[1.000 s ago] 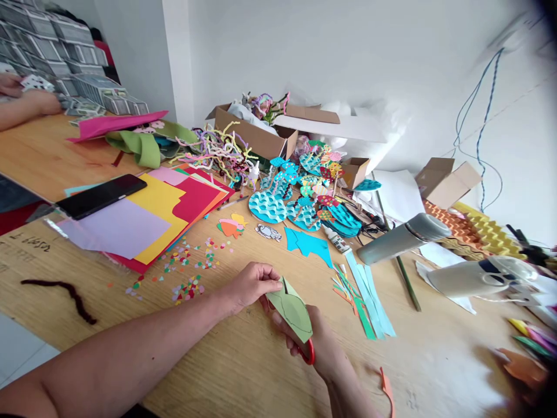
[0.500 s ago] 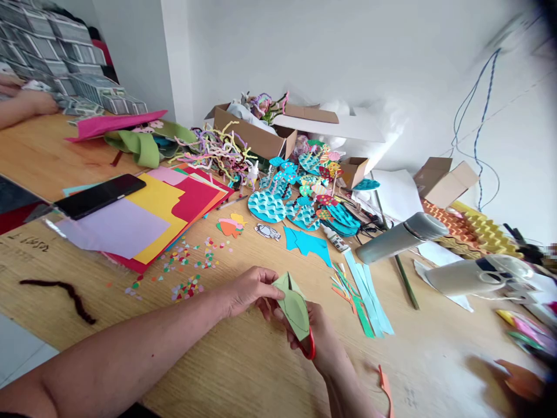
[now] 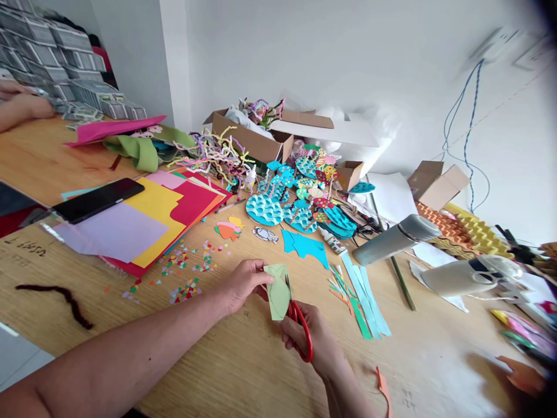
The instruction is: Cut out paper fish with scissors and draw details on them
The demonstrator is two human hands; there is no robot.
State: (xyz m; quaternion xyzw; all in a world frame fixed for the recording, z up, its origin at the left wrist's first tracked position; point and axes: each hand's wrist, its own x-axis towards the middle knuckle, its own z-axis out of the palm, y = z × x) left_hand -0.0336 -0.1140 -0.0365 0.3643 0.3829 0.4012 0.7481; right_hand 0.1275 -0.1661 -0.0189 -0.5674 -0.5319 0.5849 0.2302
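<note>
My left hand [image 3: 248, 284] pinches the upper left of a light green paper piece [image 3: 277, 299] with a drawn outline on it. Red-handled scissors [image 3: 300, 328] are in my right hand [image 3: 311, 334], its fingers around the handles. The blades point up along the paper's right edge. Beyond my hands lie paper fish shapes [image 3: 228, 228], a small drawn cutout [image 3: 265, 234] and a blue paper scrap [image 3: 307, 247]. Small confetti bits [image 3: 187, 290] are scattered to the left of my left hand.
A phone [image 3: 100, 199] rests on stacked coloured paper [image 3: 113, 229]. A grey flask [image 3: 395, 238] and white bottle [image 3: 474, 276] lie at right, near paper strips [image 3: 365, 299]. Behind are pipe cleaners [image 3: 213, 151], an open box [image 3: 248, 139] and wavy blue discs [image 3: 264, 209]. Another person's hand [image 3: 30, 107] shows at far left.
The green paper has turned more upright and moved slightly left. The scissors, mostly hidden behind it before, now show beside its right edge.
</note>
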